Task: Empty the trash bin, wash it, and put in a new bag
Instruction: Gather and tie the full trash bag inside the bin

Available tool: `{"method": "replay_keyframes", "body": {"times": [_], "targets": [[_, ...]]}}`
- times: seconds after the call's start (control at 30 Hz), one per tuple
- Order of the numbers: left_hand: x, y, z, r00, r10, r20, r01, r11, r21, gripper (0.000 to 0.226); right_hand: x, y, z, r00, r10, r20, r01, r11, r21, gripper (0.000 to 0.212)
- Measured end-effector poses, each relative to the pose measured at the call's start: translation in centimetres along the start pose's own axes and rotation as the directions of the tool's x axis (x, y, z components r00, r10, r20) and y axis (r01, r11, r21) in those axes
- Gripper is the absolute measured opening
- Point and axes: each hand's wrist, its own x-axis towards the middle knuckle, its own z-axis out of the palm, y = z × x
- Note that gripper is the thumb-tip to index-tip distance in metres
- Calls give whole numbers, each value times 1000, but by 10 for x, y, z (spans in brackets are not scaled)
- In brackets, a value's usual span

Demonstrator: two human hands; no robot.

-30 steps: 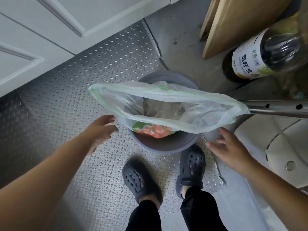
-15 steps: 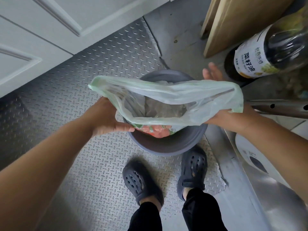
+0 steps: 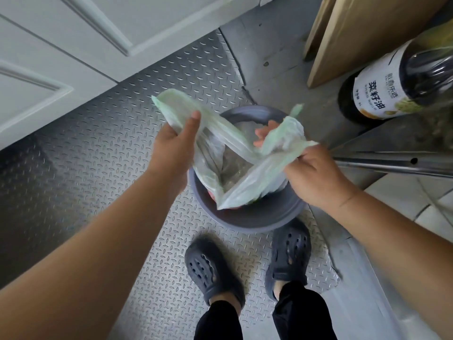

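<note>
Progress: early; emptying not finished.
Bag: pale green bag (image 3: 220, 148) sits in the grey bin (image 3: 247, 217) on the floor, its two top edges gathered and crossed above the rim, rubbish inside.
Left hand (image 3: 176, 146): fingers curled, gripping one gathered edge.
Right hand (image 3: 311, 175): gripping the other edge.
Left to do: knot, lift out, wash bin, fit new bag.

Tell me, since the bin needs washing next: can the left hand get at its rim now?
Probably not yet: the left hand grips the bag, which still sits in the bin.
</note>
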Motion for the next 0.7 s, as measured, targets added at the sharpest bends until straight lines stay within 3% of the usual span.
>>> {"method": "replay_keyframes", "body": {"times": [0.07,0.17,0.23,0.33,0.4,0.5,0.6,0.7], "targets": [[2,3,4,993,-43,-109,33,995,-92,24,2,-8,7,994,48,-100,-19,964,266,28],[3,9,5,964,-93,-248,55,986,-158,19,8,-12,8,967,175,-186,-76,893,444,41],[2,15,4,947,-142,-288,49,950,-307,18,14,-15,10,938,277,-210,-83,765,639,40],[3,24,0,962,-229,-146,93,783,-615,26,23,-10,8,846,482,-229,-44,491,870,44],[3,27,-4,969,-234,-72,110,679,-726,35,24,-5,2,784,570,-246,-5,402,915,37],[2,25,-7,953,-274,-131,66,608,-791,30,22,3,-10,774,573,-270,2,425,905,30],[-2,20,-2,952,-238,-193,49,742,-669,28,22,5,-16,804,504,-315,-29,563,826,25],[-10,16,13,968,-104,-227,-11,891,-453,29,28,-1,-12,870,380,-314,-28,673,739,19]]}}
